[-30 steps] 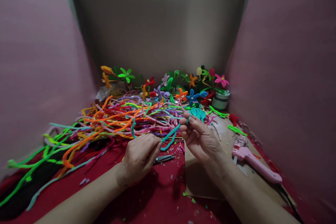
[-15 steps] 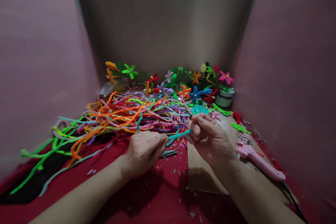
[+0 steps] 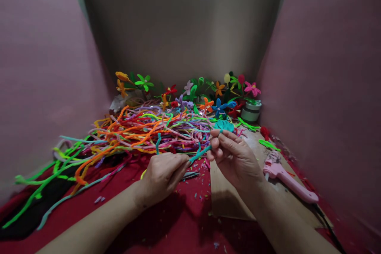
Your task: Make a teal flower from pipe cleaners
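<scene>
A teal pipe cleaner [image 3: 201,154] stretches between my two hands, above the front of the pile. My left hand [image 3: 164,172] is closed on its left part, knuckles up, and a teal end sticks up behind the knuckles. My right hand [image 3: 236,156] pinches the other end between bent fingers. Between the hands a short teal tip points upward from the strand. Just behind the right fingertips lies a teal petalled piece [image 3: 224,125]; whether it touches the fingers I cannot tell. Scissors [image 3: 190,175] lie under the left hand, mostly hidden, blades showing.
Loose pipe cleaners [image 3: 139,127] in many colours heap up behind my hands. Pipe-cleaner flowers [image 3: 219,107] stand along the back. On the right, a pink glue gun [image 3: 290,182] rests on a board [image 3: 230,202], its cord running forward. A pale green pot [image 3: 251,111] stands behind.
The teal strands between my hands, crossed before with a tip hanging down, now run as one line with a tip pointing up. The whole view has shifted slightly.
</scene>
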Demonstrator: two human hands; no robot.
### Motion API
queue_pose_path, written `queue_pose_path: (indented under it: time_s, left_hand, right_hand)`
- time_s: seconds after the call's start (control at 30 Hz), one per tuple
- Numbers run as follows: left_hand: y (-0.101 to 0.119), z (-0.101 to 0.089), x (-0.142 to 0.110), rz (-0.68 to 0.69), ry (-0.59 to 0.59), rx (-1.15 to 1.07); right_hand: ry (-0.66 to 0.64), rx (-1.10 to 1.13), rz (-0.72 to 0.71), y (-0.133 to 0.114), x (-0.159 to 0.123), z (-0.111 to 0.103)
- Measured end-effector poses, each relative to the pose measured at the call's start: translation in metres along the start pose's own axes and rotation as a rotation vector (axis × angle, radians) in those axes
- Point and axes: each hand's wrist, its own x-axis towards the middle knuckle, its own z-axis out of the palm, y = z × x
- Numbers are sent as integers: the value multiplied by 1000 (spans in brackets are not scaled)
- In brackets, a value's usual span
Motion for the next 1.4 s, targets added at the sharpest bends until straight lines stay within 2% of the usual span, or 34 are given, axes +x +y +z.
queue_pose_path:
  time_s: [0.2, 0.43, 0.7, 0.77, 0.87, 1.03, 1.1, 1.17, 1.27, 1.33, 1.4]
  left_hand:
    - [-1, 3, -1, 63, -21, 25]
    - [-4, 6, -1, 68, -27, 45]
    - [1, 3, 2, 121, -24, 54]
    - [1, 3, 1, 105, -14, 30]
    - [1, 2, -1, -2, 10, -63]
    - [12, -5, 4, -236, -165, -407]
    - [16, -10, 7, -317, -156, -508]
    - [19, -14, 9, -336, -118, -551]
    - [22, -17, 9, -233, -157, -515]
    - [24, -17, 10, -215, -237, -477]
    - [25, -17, 12, -322, -414, -578]
  right_hand:
    - [4, -37, -15, 0, -2, 2]
    - [4, -82, -69, 2, -3, 2]
    - [19, -83, -72, 4, -5, 5]
    - [14, -69, -54, 4, -5, 6]
    - [10, -62, -10, 3, -5, 7]
    - [-78, -174, 21, 1, -8, 9]
    - [-105, -248, 16, -2, -11, 11]
    - [-97, -301, -22, -7, -15, 15]
    - [-120, -289, -32, -19, -20, 22]
    - [-137, -263, 1, -28, -22, 25]
    - [-85, -262, 37, -39, -23, 25]
